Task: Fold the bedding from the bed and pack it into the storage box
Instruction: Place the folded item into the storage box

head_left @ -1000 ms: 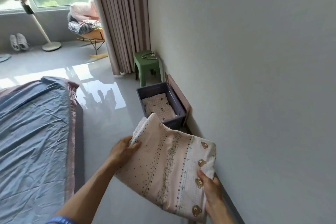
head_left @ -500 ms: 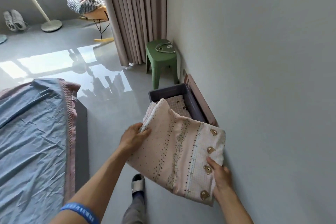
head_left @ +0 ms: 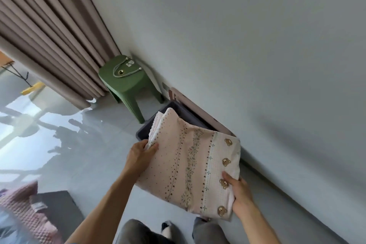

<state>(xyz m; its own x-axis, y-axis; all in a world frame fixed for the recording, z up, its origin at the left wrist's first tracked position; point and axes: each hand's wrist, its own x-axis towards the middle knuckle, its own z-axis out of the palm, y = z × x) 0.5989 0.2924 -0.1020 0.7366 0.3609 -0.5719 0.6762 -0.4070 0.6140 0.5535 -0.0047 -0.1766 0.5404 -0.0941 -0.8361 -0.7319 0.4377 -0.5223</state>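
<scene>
From the head camera, the folded bedding [head_left: 190, 166] is gripped at opposite edges, left hand [head_left: 138, 157] pinching the layered corner, right hand [head_left: 240, 194] clasping the bear-print edge; its long axis points ahead, directly over the storage box [head_left: 156, 125] by the wall.

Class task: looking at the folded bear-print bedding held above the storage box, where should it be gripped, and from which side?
Grip the folded bedding at its two opposite edges, as the left hand and right hand do, thumbs on top. It is a wide, floppy slab, so both-sided support likely keeps its folds together.
</scene>
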